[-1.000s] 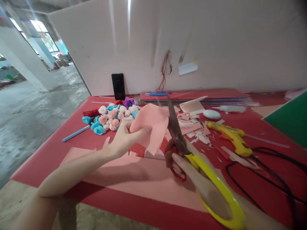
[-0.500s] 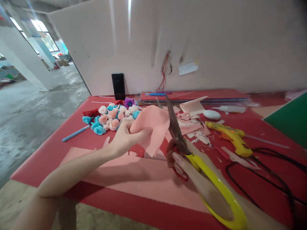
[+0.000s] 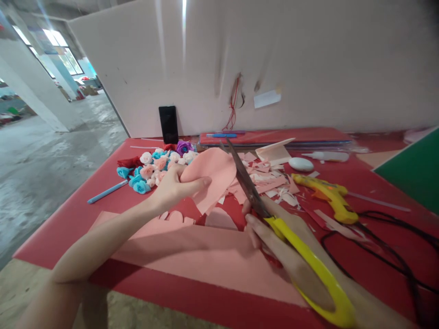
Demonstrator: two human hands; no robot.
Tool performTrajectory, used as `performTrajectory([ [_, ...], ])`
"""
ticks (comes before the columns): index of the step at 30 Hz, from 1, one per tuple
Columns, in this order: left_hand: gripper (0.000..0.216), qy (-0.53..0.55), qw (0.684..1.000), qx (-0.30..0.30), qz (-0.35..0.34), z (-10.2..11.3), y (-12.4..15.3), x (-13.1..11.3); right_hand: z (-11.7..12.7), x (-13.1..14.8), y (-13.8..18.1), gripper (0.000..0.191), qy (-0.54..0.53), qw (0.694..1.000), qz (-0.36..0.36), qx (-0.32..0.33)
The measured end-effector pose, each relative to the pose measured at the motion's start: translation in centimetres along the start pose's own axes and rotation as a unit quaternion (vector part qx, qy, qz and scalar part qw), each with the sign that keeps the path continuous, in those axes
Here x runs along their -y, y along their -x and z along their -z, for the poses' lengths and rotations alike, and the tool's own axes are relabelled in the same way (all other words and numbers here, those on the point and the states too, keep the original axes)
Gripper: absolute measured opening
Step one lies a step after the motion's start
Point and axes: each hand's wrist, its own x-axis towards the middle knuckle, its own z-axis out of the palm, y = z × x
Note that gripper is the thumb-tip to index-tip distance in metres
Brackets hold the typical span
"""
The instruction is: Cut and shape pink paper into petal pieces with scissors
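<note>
Worn head camera, pitched forward and down across the fingers [image 3: 199, 184] of both hands.
From above and behind the left hand [image 3: 168, 187] and right hand [image 3: 297, 224], the lens looks over them at close, arm's-reach range, the left forearm [image 3: 103, 243] entering at lower left and the right forearm [image 3: 363, 292] at lower right. The field is wide: nearer than the fingers, it includes the front edge of the red table [image 3: 65, 228]; beyond them, it is largely blocked by an upright white panel [image 3: 325, 59]. Well left of the fingers, the view opens past that panel onto floor [image 3: 103, 109] and distant windows [image 3: 70, 59]; far to their right, the frame cuts off a green board [image 3: 418, 173].
</note>
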Motion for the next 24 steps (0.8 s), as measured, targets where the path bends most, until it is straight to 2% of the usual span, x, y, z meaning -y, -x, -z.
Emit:
performTrajectory([
  [8,0.046,-0.092,0.992,0.081,-0.010,1.6,-1.1,-1.0,0.6,1.2,0.1,0.017,0.001,1.000,0.001,-0.003],
  [12,0.049,-0.145,0.981,0.126,-0.017,2.3,-1.8,-1.0,0.4,1.5,0.1,0.019,-0.014,0.999,-0.032,0.007],
  [15,0.047,-0.174,0.975,0.136,-0.013,2.5,-2.0,-0.8,0.3,1.1,-0.1,0.020,-0.036,0.998,-0.055,0.008],
  [19,0.046,-0.191,0.972,0.136,0.012,1.9,-1.7,-0.8,0.8,0.7,-1.0,0.025,-0.093,0.992,-0.072,-0.039],
  [24,0.039,-0.187,0.957,0.219,0.026,0.1,-0.6,-0.7,1.9,0.8,-2.4,0.032,-0.099,0.991,-0.041,-0.078],
])
